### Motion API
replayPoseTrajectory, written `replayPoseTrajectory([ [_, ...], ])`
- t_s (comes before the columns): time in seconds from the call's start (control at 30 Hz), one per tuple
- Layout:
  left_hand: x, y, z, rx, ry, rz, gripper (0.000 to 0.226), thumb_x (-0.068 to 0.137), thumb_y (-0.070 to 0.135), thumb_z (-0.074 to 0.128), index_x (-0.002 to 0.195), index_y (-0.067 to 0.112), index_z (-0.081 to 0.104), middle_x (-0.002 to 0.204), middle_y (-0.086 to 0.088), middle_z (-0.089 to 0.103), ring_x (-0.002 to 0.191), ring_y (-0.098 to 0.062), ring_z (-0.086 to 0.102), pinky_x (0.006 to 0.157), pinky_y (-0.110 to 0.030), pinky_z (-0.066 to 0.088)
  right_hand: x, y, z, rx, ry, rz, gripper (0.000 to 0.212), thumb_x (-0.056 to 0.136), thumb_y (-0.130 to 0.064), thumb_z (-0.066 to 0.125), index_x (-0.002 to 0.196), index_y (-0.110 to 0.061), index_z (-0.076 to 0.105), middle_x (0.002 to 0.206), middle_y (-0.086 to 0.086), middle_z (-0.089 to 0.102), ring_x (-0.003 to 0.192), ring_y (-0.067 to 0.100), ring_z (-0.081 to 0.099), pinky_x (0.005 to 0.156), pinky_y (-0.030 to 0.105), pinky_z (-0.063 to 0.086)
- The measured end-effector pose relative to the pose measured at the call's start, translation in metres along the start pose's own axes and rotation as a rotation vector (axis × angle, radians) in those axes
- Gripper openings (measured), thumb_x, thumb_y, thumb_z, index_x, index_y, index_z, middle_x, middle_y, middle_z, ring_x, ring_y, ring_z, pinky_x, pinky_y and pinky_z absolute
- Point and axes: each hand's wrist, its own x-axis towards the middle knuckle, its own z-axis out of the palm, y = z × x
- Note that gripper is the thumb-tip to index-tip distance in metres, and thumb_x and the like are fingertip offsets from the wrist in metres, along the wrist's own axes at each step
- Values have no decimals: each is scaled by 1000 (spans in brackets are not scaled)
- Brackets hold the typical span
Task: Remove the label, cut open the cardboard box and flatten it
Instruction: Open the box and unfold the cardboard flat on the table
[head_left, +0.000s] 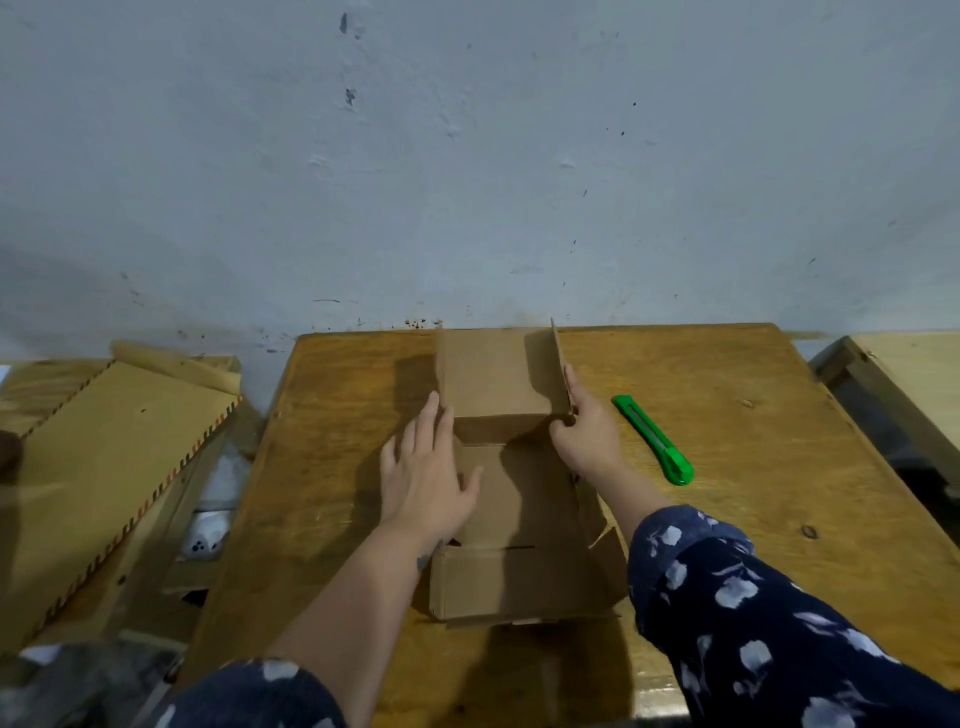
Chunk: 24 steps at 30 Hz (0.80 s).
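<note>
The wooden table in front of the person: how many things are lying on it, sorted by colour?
Brown: 1, the opened cardboard box, with the left hand pressing on it and the right hand at an upright flap
Green: 1, the utility knife, lying apart from both hands
Total: 2 on the table

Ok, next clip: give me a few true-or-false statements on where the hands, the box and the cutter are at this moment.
1. The green utility knife lies on the wooden table, in neither hand. True.
2. The right hand holds an upright flap of the cardboard box. True.
3. The left hand grips the knife. False: it rests open on the box's left side.
4. The box stands closed and taped. False: it is opened out, its panels spread on the table.
5. The knife lies to the right of the box. True.
</note>
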Motion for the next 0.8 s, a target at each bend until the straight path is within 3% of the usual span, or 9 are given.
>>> replayPoseTrajectory([
  [0.1,4,22,-3,44,163,-25,73,91,48,47,151,24,12,155,-6,10,141,-26,14,115,-43,16,-11,7,-2,-5,-18,77,69,83,-4,56,145,-23,33,141,7,47,132,27,43,107,44,41],
  [0.2,9,47,-3,14,247,-88,69,91,36,50,150,24,16,139,-9,27,125,-28,29,105,-42,24,-23,13,-3,-62,-25,104,70,84,-2,56,147,-15,28,147,8,40,137,27,36,113,38,32],
  [0.3,17,61,11,49,196,105,64,93,31,48,150,24,18,140,-8,34,127,-27,33,107,-41,27,-31,18,-5,-70,-24,71,70,85,3,53,148,-14,26,149,8,39,138,24,35,111,32,29],
  [0.4,33,64,27,115,87,266,63,98,32,41,152,23,10,158,-4,13,145,-27,10,117,-46,13,-32,20,-5,-54,13,49,63,87,3,50,145,-11,32,144,9,47,134,24,42,108,29,32],
  [0.5,48,67,38,150,-44,290,63,102,37,31,152,23,-4,161,1,-11,147,-23,-15,117,-54,-2,-30,24,-6,-15,24,67,52,91,-5,52,141,-12,40,141,7,51,131,22,46,107,30,35],
  [0.6,56,69,43,158,-107,262,59,103,39,23,151,27,-10,160,3,-16,146,-20,-19,116,-56,-7,-28,32,-11,98,-18,83,46,95,-14,51,140,-14,44,144,2,48,135,18,41,110,27,31],
  [0.8,61,67,50,182,-76,228,56,103,38,18,150,31,-12,160,2,-17,145,-21,-20,116,-54,-7,-33,46,-18,236,-40,119,43,100,-21,42,142,-16,40,148,-1,41,138,12,34,104,16,23],
])
